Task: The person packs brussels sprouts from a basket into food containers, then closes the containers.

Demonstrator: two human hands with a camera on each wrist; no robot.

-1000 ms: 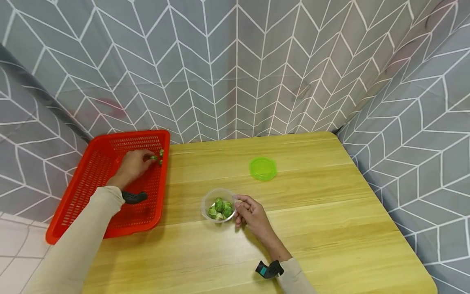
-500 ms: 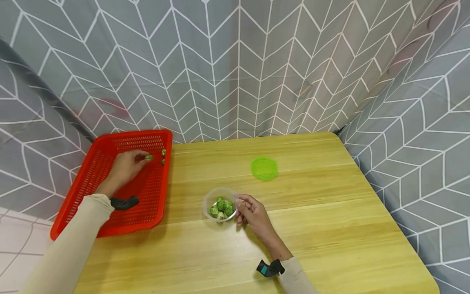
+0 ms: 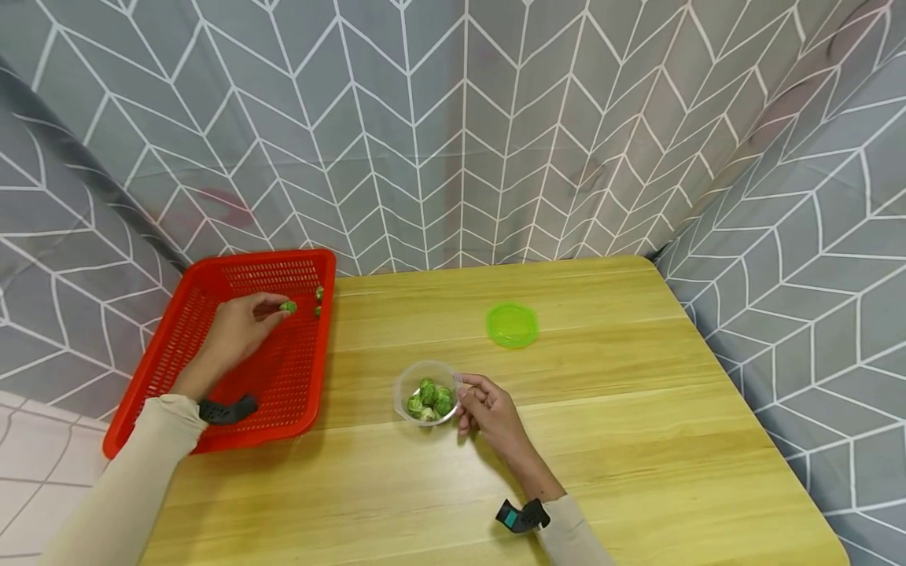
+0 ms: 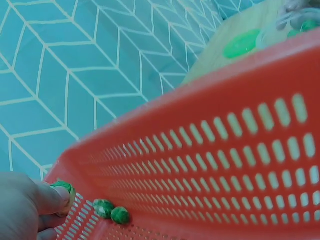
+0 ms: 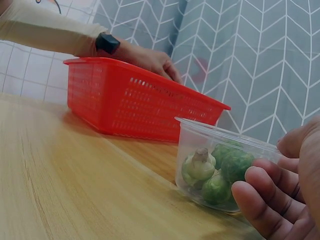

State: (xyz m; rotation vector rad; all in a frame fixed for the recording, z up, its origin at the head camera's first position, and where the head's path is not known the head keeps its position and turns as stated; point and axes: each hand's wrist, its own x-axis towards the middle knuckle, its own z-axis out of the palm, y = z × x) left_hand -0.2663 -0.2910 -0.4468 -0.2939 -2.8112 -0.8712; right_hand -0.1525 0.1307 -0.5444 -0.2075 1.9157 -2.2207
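Note:
My left hand (image 3: 241, 326) is inside the red basket (image 3: 324, 377), pinching a Brussels sprout (image 3: 288, 307) between thumb and fingers. Two more sprouts (image 4: 120, 215) lie together on the basket floor by its right wall. On the table, my right hand (image 3: 494, 413) grips the rim of a clear round plastic tub (image 3: 406, 384) with thumb and fingers. Several Brussels sprouts (image 5: 216, 187) sit in the bottom of that tub, one showing its pale cut stem in the right wrist view.
A green lid (image 3: 513, 325) lies flat on the wooden table (image 3: 637, 409), beyond the tub. Grey patterned curtains (image 3: 453, 134) stand behind and to the right of the table. The basket's slotted walls rise between the left hand and the tub.
My left hand has drawn a sprout left, away from the two by the basket's right wall. The right hand keeps its grip on the tub. The whole head view has shifted slightly.

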